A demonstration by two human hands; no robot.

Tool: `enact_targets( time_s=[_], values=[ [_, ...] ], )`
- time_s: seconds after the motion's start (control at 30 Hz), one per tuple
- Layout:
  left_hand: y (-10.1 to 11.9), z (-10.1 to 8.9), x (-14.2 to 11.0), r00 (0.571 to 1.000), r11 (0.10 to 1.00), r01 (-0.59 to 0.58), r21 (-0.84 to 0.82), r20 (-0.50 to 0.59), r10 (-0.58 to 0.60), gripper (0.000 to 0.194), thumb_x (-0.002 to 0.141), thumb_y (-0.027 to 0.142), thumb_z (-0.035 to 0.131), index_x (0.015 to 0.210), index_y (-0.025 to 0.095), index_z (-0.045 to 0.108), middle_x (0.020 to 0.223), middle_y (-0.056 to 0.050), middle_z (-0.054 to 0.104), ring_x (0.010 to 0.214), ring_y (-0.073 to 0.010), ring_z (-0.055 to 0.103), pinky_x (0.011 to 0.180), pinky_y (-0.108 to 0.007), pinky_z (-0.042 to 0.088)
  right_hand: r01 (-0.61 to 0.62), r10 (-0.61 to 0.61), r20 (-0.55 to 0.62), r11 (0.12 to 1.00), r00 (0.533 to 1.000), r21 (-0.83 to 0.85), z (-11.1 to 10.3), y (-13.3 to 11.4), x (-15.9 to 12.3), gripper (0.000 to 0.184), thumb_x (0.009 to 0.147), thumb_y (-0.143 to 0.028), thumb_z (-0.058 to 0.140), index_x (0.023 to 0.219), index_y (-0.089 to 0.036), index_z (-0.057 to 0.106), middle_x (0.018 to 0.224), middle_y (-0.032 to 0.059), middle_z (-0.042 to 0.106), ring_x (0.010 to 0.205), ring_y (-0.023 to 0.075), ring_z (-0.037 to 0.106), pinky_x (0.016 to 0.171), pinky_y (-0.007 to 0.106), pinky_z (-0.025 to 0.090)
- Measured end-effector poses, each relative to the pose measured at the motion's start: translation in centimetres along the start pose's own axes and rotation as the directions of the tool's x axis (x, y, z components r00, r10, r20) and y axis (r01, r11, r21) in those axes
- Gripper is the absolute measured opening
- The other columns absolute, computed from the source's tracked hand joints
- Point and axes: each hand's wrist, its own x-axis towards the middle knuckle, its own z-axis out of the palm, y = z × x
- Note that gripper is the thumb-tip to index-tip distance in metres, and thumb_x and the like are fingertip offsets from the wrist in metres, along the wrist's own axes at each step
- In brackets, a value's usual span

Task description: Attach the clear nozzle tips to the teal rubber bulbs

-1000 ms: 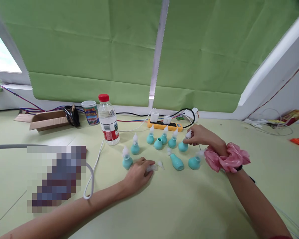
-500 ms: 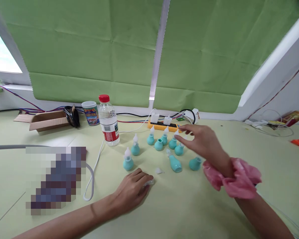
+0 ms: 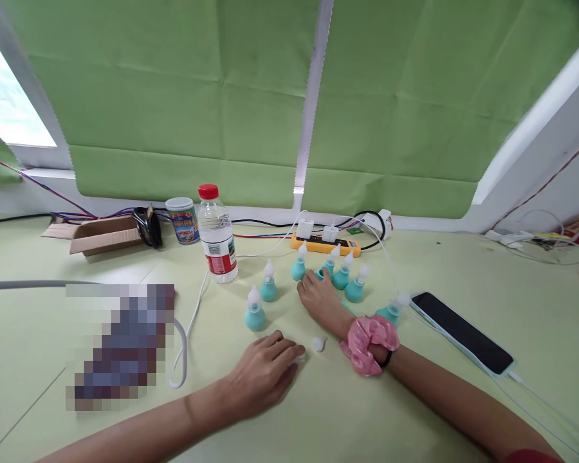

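On the table, my left hand [image 3: 270,366] is closed around a small clear plastic piece [image 3: 299,357], mostly hidden by the fingers. My right hand [image 3: 325,299], with a pink scrunchie [image 3: 370,344] at its wrist, has its fingers and thumb around a teal squeeze bulb [image 3: 320,276] that has no tip. Several teal nasal aspirators with clear tips stand about it, including one [image 3: 298,265] just behind the fingers and another [image 3: 354,288] to the right. Two more, one [image 3: 255,314] nearer and one [image 3: 268,287] farther, stand left. A loose translucent tip [image 3: 318,344] lies between my hands.
A water bottle [image 3: 218,238], a printed can [image 3: 182,222] and an open cardboard box [image 3: 106,236] stand at the back left. Behind the aspirators lies a yellow power strip [image 3: 325,245] with cables. At right rests a phone [image 3: 463,331] on a cable.
My right hand has come down and left from above the aspirators onto the tipless bulb. My left hand keeps its hold. The view has shifted slightly, bringing the phone into sight.
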Motion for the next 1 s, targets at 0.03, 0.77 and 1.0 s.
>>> enact_targets(
  time_s=[0.03,0.77,1.0],
  values=[
    [0.0,-0.1,0.0,1.000,1.000,0.002,-0.001,-0.003,-0.002,0.020,0.081,0.015,0.040,0.099,0.015,0.048,0.080,-0.006,0.059,0.071,-0.0169,0.048,0.059,-0.028,0.043,0.003,-0.003,0.007,1.000,1.000,0.003,0.0,-0.1,0.1,0.022,0.077,-0.007,0.039,0.091,-0.008,0.057,0.088,0.0154,0.057,0.092,0.0273,0.042,0.081,0.054,0.024],
    [0.1,-0.3,0.1,1.000,1.000,-0.001,0.017,0.012,0.001,0.019,0.081,0.016,0.039,0.098,0.015,0.048,0.079,-0.005,0.059,0.071,-0.0170,0.050,0.057,-0.028,0.042,-0.115,0.115,0.001,0.989,0.993,0.098,-0.4,1.4,-0.2,0.020,0.077,-0.010,0.038,0.081,-0.013,0.057,0.088,0.0123,0.051,0.087,0.0243,0.040,0.072,0.041,0.026],
    [0.1,-0.2,0.0,1.000,1.000,-0.019,0.012,-0.023,0.020,0.019,0.081,0.016,0.039,0.097,0.014,0.049,0.081,-0.007,0.059,0.069,-0.0166,0.049,0.057,-0.028,0.043,0.037,-0.037,-0.007,0.997,0.999,0.067,-0.1,0.6,0.0,0.024,0.079,-0.010,0.037,0.091,-0.015,0.057,0.099,0.0122,0.051,0.100,0.0283,0.035,0.079,0.048,0.023]
  ],
)
